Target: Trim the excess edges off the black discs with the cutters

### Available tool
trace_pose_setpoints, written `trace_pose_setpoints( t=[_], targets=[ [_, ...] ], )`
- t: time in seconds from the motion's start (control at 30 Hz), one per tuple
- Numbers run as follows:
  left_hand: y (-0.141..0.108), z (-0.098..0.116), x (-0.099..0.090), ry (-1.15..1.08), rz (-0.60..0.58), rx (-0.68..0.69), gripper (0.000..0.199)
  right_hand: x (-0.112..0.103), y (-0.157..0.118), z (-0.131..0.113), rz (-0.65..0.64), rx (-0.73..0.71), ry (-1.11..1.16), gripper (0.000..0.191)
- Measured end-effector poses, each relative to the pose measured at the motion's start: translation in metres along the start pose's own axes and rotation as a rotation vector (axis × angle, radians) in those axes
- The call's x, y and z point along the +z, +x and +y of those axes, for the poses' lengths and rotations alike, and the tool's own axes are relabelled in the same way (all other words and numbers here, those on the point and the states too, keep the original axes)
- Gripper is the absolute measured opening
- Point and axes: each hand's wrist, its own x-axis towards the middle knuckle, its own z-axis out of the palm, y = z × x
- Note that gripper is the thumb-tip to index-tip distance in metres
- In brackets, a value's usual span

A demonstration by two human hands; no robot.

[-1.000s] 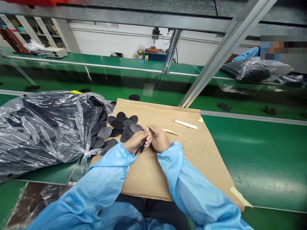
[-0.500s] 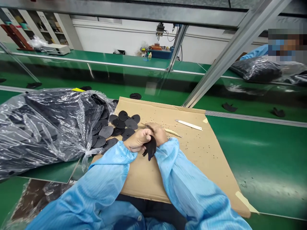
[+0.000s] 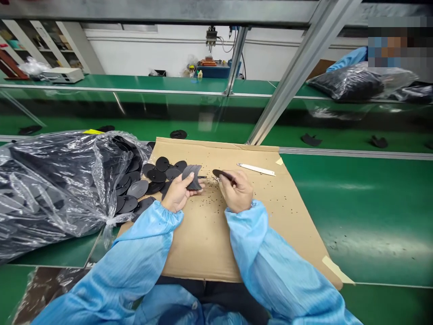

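Observation:
My left hand [image 3: 177, 194] is closed on a black, flat curved piece [image 3: 192, 177] with a concave right edge, thumb on top and fingers below. To its right, my right hand [image 3: 237, 193] pinches a dark round disc [image 3: 221, 174], tilted and seen nearly edge-on. Something thin and shiny shows under that disc, too small to name. The two hands are apart above a brown cardboard sheet [image 3: 203, 243]. Several black discs [image 3: 156, 175] lie in a loose pile just beyond my left hand.
A large clear plastic bag [image 3: 61, 189] of black pieces lies at the left, its mouth toward the pile. A white utility knife [image 3: 256, 169] rests on the cardboard, amid black crumbs. A slanted metal post [image 3: 287, 74] rises behind. Another person's blue sleeve [image 3: 348, 58] shows far right.
My hands, together around the dark pieces before, have moved apart. The curved piece is now in my left hand and the disc in my right. The view has shifted slightly.

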Motion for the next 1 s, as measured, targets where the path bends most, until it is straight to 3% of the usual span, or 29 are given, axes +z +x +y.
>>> trace_pose_setpoints(
  t=[0.13,0.23,0.3,0.37,0.47,0.53,0.6,0.7,0.87,1.0],
  targets=[
    [-0.005,-0.001,0.004,0.015,-0.087,-0.057,0.034,0.001,-0.005,-0.006,-0.173,-0.308,-0.188,0.028],
    [-0.006,-0.002,0.005,0.046,-0.086,-0.034,0.037,0.004,-0.008,-0.007,-0.335,-0.362,-0.265,0.036],
    [-0.006,-0.002,0.005,0.069,-0.057,0.009,0.042,0.005,-0.009,-0.008,-0.399,-0.315,-0.195,0.038],
    [-0.005,-0.003,0.005,0.084,-0.018,0.054,0.047,0.006,-0.009,-0.009,-0.378,-0.198,-0.089,0.035],
    [-0.004,-0.006,0.004,0.119,-0.007,0.101,0.045,0.008,-0.008,-0.008,-0.27,0.112,0.002,0.029],
    [-0.003,-0.009,0.003,0.175,-0.045,0.138,0.043,0.009,-0.007,-0.005,-0.272,0.307,0.045,0.032],
    [-0.002,-0.011,0.001,0.236,-0.085,0.173,0.043,0.011,-0.007,-0.002,-0.306,0.405,0.085,0.032],
    [-0.002,-0.011,0.0,0.285,-0.091,0.193,0.045,0.012,-0.01,0.0,-0.273,0.381,0.074,0.031],
    [-0.004,-0.009,0.0,0.359,0.011,0.185,0.043,0.014,-0.013,-0.002,-0.206,0.26,-0.007,0.029],
    [-0.004,-0.011,-0.002,0.373,-0.041,0.251,0.041,0.014,-0.012,-0.002,-0.235,0.301,0.041,0.03]
  ],
)
